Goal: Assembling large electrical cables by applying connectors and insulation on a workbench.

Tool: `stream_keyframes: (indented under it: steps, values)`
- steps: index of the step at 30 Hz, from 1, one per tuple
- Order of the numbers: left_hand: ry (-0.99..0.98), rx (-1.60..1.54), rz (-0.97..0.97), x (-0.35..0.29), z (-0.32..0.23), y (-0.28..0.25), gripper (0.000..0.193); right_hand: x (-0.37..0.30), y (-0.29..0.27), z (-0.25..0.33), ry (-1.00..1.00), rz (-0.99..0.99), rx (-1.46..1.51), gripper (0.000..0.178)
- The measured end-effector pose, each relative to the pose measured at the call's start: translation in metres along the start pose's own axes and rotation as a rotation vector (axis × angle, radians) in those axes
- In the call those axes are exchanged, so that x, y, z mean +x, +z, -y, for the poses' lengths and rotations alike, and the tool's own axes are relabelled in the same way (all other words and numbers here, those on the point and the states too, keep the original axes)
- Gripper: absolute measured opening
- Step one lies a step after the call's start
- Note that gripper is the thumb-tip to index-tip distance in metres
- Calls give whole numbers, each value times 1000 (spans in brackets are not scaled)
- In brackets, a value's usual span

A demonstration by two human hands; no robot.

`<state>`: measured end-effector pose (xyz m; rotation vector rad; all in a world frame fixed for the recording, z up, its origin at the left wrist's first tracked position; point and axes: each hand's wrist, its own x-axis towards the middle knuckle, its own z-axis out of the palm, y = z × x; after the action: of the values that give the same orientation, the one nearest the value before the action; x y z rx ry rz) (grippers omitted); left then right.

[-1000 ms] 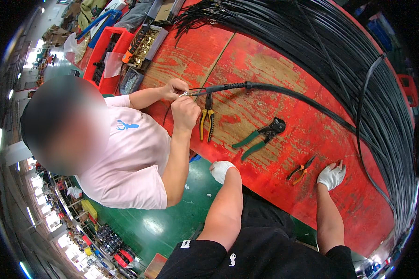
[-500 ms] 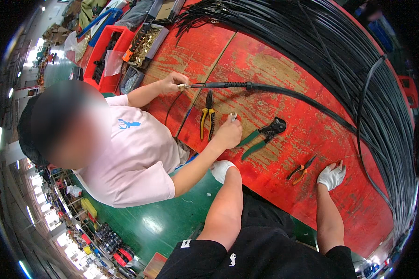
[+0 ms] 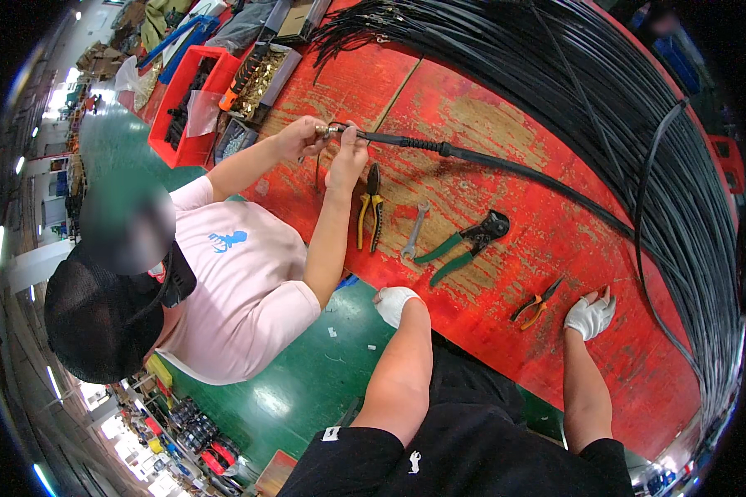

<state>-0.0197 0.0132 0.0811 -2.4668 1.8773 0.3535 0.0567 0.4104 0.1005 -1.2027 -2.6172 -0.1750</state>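
My left hand [image 3: 397,306], in a white glove with bare fingertips, is at the table's near edge; its fingers are mostly hidden. My right hand [image 3: 590,316], gloved the same way, rests on the red table with its fingers a little apart and nothing in them. Just left of it lie small orange-and-black pliers [image 3: 537,303]. Green-handled cutters [image 3: 466,246], an open-end wrench [image 3: 416,231] and yellow-and-black pliers [image 3: 371,207] lie farther left. A co-worker's two hands [image 3: 329,149] hold a brass fitting at the end of a thick black cable [image 3: 506,163].
A large bundle of black cables [image 3: 547,66] curves along the table's far and right sides. At the back left stand a red bin [image 3: 186,153] and a box of brass parts [image 3: 267,83]. The co-worker [image 3: 240,257] stands close on my left.
The co-worker has let go of the wrench, which now lies on the table, and moved that hand up to the cable's end. The co-worker's head has moved. My hands stay in place.
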Motion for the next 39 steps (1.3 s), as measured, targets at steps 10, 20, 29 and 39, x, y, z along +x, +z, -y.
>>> stream_keyframes:
  steps: [10, 20, 29, 39]
  values:
    - [-73, -73, -6, 2, 2, 6, 53, -1, 0, -3, 0, 1, -11, 43]
    - [-71, -65, 15, -4, -1, 1, 52, -1, 0, -2, 13, -14, -17, 41]
    - [-50, -64, -48, 8, 5, 15, 50, -1, 0, 2, -1, -37, -15, 41]
    - [-79, -114, -3, 2, 1, 5, 52, -2, 4, -4, -2, -17, -16, 42]
